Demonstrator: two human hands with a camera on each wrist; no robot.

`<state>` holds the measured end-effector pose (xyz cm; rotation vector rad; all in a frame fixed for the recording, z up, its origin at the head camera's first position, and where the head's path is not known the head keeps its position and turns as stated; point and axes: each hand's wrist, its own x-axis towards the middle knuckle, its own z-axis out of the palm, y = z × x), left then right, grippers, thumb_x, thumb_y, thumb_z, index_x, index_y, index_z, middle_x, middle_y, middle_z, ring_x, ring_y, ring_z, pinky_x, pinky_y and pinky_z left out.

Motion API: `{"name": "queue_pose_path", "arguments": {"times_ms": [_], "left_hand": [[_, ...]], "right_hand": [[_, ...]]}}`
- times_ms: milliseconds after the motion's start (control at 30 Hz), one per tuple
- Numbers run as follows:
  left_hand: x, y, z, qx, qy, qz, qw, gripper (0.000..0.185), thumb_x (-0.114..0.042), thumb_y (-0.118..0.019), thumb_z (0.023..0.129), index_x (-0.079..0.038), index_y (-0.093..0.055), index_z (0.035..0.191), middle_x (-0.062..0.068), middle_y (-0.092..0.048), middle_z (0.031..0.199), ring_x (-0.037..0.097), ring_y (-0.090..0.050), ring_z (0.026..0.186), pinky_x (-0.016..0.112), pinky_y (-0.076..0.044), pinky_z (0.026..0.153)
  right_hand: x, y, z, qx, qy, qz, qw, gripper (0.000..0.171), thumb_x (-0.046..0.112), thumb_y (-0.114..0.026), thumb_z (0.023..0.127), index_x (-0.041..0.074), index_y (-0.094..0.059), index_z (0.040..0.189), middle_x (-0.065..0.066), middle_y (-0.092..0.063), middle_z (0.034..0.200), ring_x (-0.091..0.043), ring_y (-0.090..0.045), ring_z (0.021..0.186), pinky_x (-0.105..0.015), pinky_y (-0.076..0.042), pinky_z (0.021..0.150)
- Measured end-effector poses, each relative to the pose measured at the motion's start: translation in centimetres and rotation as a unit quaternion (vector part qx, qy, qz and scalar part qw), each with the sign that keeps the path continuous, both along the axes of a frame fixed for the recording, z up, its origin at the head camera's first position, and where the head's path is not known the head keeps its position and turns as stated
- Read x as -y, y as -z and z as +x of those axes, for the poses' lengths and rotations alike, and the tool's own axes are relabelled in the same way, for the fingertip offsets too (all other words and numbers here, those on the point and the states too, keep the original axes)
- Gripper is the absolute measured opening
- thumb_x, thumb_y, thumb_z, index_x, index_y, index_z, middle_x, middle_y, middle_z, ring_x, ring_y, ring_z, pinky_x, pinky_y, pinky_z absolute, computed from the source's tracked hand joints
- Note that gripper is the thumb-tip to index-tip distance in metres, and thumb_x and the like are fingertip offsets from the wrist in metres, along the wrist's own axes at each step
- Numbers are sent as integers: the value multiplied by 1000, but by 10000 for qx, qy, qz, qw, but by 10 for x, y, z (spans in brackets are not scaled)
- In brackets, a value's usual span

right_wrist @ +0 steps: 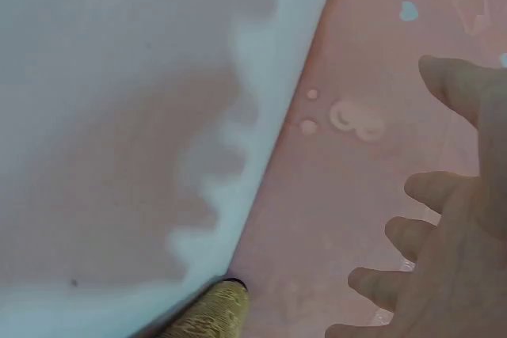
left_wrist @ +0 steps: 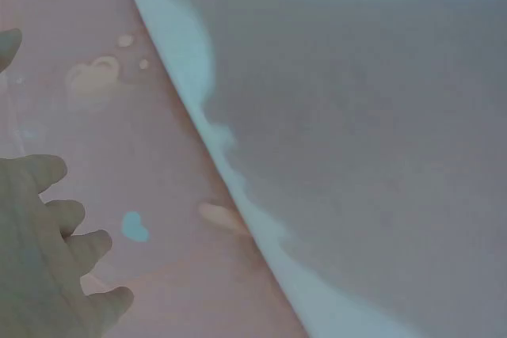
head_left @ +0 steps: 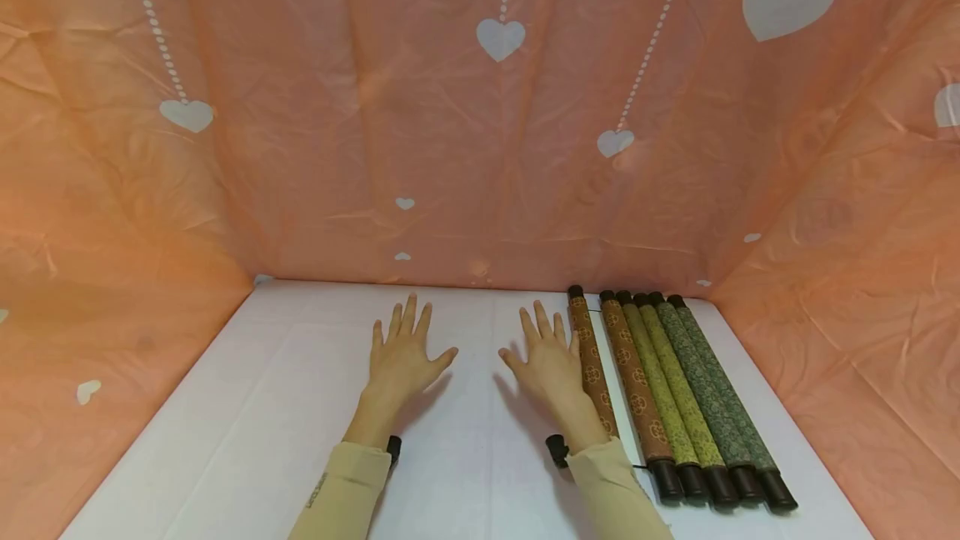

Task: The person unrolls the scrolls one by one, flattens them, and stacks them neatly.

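Both hands are held palms down over the white table, fingers straight and spread, with nothing in them. The left hand (head_left: 403,361) is left of the middle; in the left wrist view its fingers (left_wrist: 67,218) show at the left edge. My right hand (head_left: 551,365) is beside the nearest brown patterned scroll (head_left: 591,361) and overlaps it in the head view; whether they touch I cannot tell. A second brown scroll (head_left: 633,373) lies to its right. Further right are two yellow-green scrolls (head_left: 684,390) and two dark green scrolls (head_left: 723,390). All have dark end caps.
The white table (head_left: 300,407) runs back to an orange curtain (head_left: 435,148) printed with pale hearts, which also hangs at both sides. A white strip (head_left: 617,382) shows between the two brown scrolls, with thin black lines at its ends.
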<state>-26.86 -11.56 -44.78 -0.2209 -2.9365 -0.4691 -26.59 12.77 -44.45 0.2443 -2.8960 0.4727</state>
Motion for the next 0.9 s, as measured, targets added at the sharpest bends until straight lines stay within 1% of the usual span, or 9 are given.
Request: {"name": "queue_pose_path", "arguments": {"times_ms": [100,233,367,400,500,600,700,800,900], "left_hand": [[-3,-6,1,-129,67,44,9999,93,-64,-58,97,-11,-26,166,15,-11,174,39,-10,159,66,-11,123],[-12,-14,2,-370,279,271,9986,89,-59,-59,98,-8,-30,165,17,-13,173,40,-17,158,66,-16,122],[-24,-20,3,-655,547,753,9935,83,-51,-62,99,-4,-35,162,19,-21,171,42,-30,153,64,-25,120],[-28,-21,3,-731,628,891,9914,82,-49,-64,99,-3,-36,161,20,-24,170,43,-34,150,63,-29,119],[-41,-21,3,-788,895,1342,9838,78,-41,-67,99,0,-38,159,22,-31,166,45,-42,145,62,-36,115],[-57,-22,3,-654,1126,1707,9767,76,-36,-68,99,0,-38,158,21,-34,165,42,-42,146,60,-40,112],[-72,-22,3,-488,1297,1996,9700,73,-33,-68,99,-1,-38,158,18,-37,164,37,-42,147,58,-44,110],[-87,-21,3,-334,1477,2263,9622,71,-30,-67,99,-3,-38,157,15,-39,162,34,-50,140,56,-50,102],[-103,-19,4,-189,1671,2470,9543,68,-27,-67,99,-4,-39,157,15,-43,158,31,-59,129,54,-54,94]], "right_hand": [[-2,-5,1,-92,-77,-60,9999,82,54,-63,99,12,-35,163,-14,-24,171,-48,-22,154,-73,-19,118],[-6,-14,5,-187,-192,-277,9993,83,52,-65,99,11,-35,163,-15,-24,171,-48,-24,153,-72,-22,117],[-13,-22,9,-334,-304,-650,9969,83,49,-68,98,9,-35,163,-17,-27,170,-48,-30,151,-70,-27,116],[-16,-24,10,-353,-330,-748,9960,82,48,-69,98,9,-36,163,-17,-28,169,-48,-32,150,-69,-29,116],[-25,-32,13,-287,-369,-1110,9927,81,43,-71,97,8,-37,162,-19,-30,168,-46,-36,148,-67,-35,113],[-36,-39,17,-126,-345,-1332,9904,79,40,-70,98,9,-36,162,-18,-29,168,-44,-36,149,-66,-40,109],[-50,-42,20,-94,-357,-1402,9894,76,36,-69,100,8,-36,162,-19,-29,168,-44,-36,149,-68,-41,106],[-65,-42,23,-167,-401,-1405,9891,73,31,-70,100,8,-38,161,-20,-33,165,-46,-38,147,-68,-42,106],[-81,-40,27,-232,-458,-1411,9887,69,26,-70,100,6,-41,159,-23,-37,162,-48,-41,144,-68,-42,105]]}}
